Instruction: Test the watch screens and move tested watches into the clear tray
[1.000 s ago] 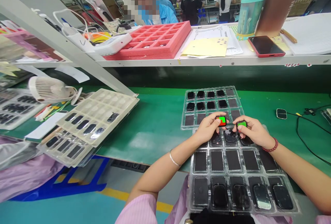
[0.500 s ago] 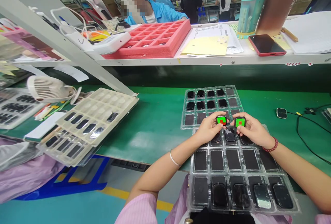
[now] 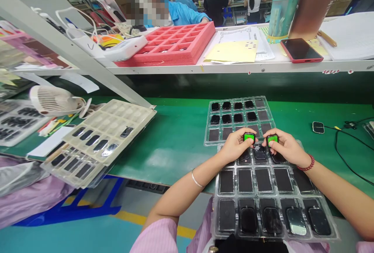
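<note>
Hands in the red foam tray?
No, the left hand holds a green-screened module, the right hand another, over a clear tray; the red foam tray is on the shelf.

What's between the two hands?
Head view: dark panel in clear tray; left hand holds one green-lit square, right hand a second green-lit square.

I'm seeing a bright, evenly lit scene, with pale glare on the mat (image 3: 165, 159) and wide-angle stretch bending the post (image 3: 73, 55) near the edge.

The head-worn camera looks forward and down from close above a green assembly bench (image 3: 175, 148)
</note>
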`<act>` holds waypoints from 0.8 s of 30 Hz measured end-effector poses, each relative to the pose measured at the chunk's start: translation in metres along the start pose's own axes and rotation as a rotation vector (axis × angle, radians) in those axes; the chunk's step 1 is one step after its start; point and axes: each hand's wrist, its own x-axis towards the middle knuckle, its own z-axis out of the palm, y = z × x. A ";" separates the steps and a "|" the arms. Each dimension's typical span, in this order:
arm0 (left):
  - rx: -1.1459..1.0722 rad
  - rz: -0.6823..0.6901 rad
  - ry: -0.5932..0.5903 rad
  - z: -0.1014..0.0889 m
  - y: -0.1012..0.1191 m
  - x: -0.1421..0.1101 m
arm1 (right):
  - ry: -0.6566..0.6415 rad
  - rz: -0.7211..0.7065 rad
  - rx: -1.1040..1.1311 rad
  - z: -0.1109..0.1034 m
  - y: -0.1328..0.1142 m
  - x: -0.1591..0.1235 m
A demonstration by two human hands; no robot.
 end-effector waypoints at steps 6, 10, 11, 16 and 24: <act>0.055 0.022 0.005 0.001 0.000 0.000 | -0.002 -0.012 0.008 0.000 0.001 0.000; 0.118 0.018 0.016 0.001 0.001 -0.001 | 0.011 -0.005 0.018 0.001 0.004 0.001; 0.132 0.017 0.019 0.001 0.001 -0.001 | 0.014 0.001 0.016 0.001 0.004 0.001; 0.122 0.013 0.023 0.002 0.005 -0.002 | 0.015 -0.023 0.026 0.001 0.005 0.001; 0.101 -0.006 0.026 0.003 0.004 -0.002 | 0.019 -0.026 -0.008 0.000 0.004 0.000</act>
